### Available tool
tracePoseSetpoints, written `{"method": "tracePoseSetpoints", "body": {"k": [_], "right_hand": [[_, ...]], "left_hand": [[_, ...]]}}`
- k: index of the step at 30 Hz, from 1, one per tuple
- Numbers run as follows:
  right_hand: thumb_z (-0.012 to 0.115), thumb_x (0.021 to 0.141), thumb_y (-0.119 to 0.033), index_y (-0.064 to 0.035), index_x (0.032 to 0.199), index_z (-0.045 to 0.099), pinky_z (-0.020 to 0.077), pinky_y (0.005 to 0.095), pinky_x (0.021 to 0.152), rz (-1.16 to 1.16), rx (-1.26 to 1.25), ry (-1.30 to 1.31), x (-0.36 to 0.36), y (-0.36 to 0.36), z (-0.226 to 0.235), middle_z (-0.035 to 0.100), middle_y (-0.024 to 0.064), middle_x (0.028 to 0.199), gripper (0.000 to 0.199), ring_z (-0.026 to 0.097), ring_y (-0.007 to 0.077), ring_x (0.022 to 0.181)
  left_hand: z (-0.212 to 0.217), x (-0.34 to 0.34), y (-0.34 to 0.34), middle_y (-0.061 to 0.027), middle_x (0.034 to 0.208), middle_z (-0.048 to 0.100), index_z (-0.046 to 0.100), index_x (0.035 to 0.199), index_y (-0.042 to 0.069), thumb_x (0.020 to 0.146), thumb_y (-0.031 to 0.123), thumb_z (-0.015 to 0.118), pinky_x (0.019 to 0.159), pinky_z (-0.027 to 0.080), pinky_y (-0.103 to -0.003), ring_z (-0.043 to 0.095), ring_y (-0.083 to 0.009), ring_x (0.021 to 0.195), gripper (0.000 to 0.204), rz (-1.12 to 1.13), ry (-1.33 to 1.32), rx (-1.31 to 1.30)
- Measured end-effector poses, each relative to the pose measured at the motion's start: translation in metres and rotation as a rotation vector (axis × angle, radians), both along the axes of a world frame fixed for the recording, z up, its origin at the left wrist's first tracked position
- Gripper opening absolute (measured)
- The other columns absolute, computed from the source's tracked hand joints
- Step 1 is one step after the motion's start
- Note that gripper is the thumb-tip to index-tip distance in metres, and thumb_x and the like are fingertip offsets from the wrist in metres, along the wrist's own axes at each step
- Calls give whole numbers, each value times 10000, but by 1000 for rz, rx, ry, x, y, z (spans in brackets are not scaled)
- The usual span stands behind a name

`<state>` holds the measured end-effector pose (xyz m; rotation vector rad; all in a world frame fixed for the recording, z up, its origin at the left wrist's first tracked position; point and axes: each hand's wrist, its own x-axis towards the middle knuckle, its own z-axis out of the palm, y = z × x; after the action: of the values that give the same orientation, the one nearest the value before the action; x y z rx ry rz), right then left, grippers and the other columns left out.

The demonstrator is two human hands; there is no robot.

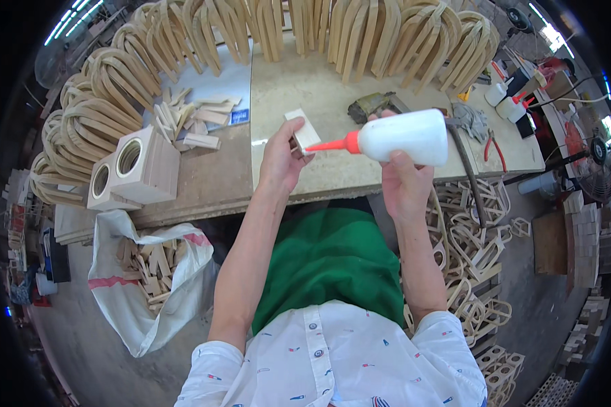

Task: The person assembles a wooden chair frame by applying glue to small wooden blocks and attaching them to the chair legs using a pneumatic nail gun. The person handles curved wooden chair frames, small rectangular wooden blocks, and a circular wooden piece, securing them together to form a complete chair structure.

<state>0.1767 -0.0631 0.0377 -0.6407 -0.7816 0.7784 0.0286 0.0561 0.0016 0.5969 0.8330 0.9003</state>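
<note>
While a pale rectangular wooden block [303,130] is pinched above a beige-topped workbench [285,78] by the curled fingers of the left hand [283,154], a white plastic bottle [407,138] is gripped sideways by the right hand [407,184], fingers spread to its width, the red conical nozzle [336,143] being set at the block's near end

Far side of bench [299,78]: bent wooden arches [360,34] are standing in a curve. Left end: two pale round-holed boxes [157,173] are sitting together. Below: white sack [124,315] is holding offcuts [159,263]. Right: red-handled pliers [500,154] are lying near crumpled grey cloth [470,119].
</note>
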Motion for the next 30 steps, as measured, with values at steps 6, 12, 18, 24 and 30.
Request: {"method": "tracePoseSetpoints", "body": {"k": [6,12,18,24,30], "right_hand": [[703,780,-45,7,1345,380,427,475,1039,23,10,-18,1,0,2,503,211,1309,653,525,359,1212],[785,717,-40,23,1283,453,469,440,997,-10,31,-47,1,-5,5,560,172,1255,659,572,311,1164],[757,719,7,23,1282,455,468,429,999,-97,10,-219,9,-12,2,580,151,1226,639,574,296,1157],[646,858,-53,3,1367,356,444,485,1033,-145,33,-51,10,-16,-4,474,204,1348,589,519,350,1217],[629,868,-20,-10,1357,376,450,459,1036,-116,-2,21,6,-15,-13,480,192,1349,551,527,292,1211]], "left_hand": [[4,-1,-2,-45,965,565,576,1077,100,866,310,629,783,444,-336,562,-161,873,302,7,-3,-11],[1,0,-2,-48,957,558,571,1077,91,853,312,641,775,443,-334,561,-166,850,322,8,24,-25],[-8,-2,-3,-58,957,554,564,1093,84,837,317,656,778,436,-334,554,-175,852,358,12,51,-23],[-20,-4,12,-82,930,545,531,1053,36,804,301,699,741,478,-359,541,-193,793,401,30,-109,-105],[-14,7,10,-108,879,533,507,944,-14,788,262,722,745,511,-374,535,-205,759,383,94,-282,-364]]}}
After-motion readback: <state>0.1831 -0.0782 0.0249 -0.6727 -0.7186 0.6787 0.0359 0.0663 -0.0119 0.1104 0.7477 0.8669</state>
